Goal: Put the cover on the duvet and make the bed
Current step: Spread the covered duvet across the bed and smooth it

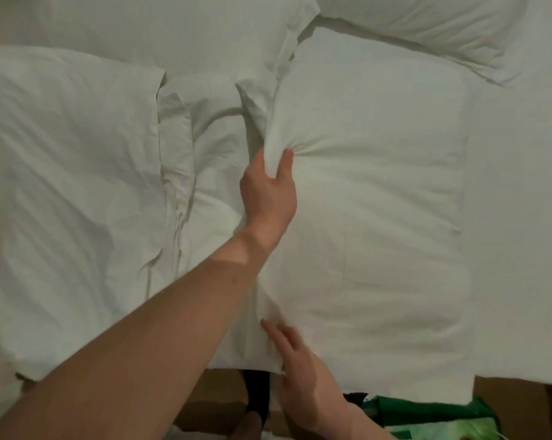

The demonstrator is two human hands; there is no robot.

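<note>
Left hand (268, 192): reaching forward on a bare outstretched arm; thumb and fingers (286, 163) are pinching a bunch of white fabric, with creases fanning out from the pinch.

Right hand (303, 369): lying near the bed's close edge; fingers are extended and lightly spread, resting flat on the fabric, the fingertips (266, 325) touching a fold. They are not gripping anything.

Duvet (373, 217): white, padded, lying flat on the bed; its left edge is being held in the left-hand pinch, and the bulk is stretching away to the right of both sets of fingers. Its near corner is hanging just over the bed edge, right of the right hand.

Cover (71, 201): white, thinner, rumpled; lying to the left of the left-hand fingers, with a band of folds (176, 160) running between it and the duvet. Whether the pinched cloth belongs to duvet or cover cannot be told.

Pillow (427, 30): white, lying beyond the left fingertips, at the far right.

Green bag (427, 420): sitting on the floor, just right of the right wrist.
</note>
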